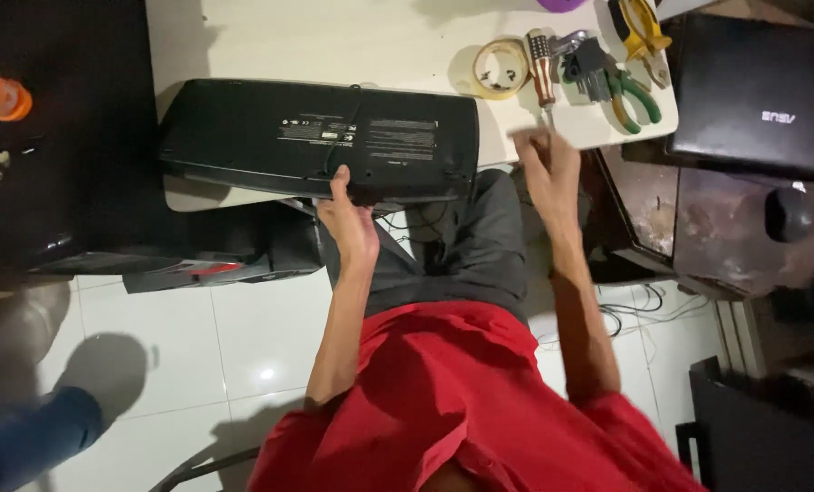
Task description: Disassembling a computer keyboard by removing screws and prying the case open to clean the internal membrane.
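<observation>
A black keyboard (316, 137) lies upside down on the white table (334, 36), its label side up and its near edge hanging over the table's front. My left hand (348, 219) grips that near edge at the middle, beside the thin black cable. My right hand (546, 164) is blurred at the table's front edge, fingers apart, just below the tip of a red-and-white-handled screwdriver (540, 66). It holds nothing that I can see.
A roll of tape (500, 68), a set of hex keys (589, 68), green-handled pliers (630, 96) and yellow-handled pliers (642, 27) lie at the table's right end. A closed black laptop (758, 96) rests on a dark stand to the right. Cables trail on the tiled floor.
</observation>
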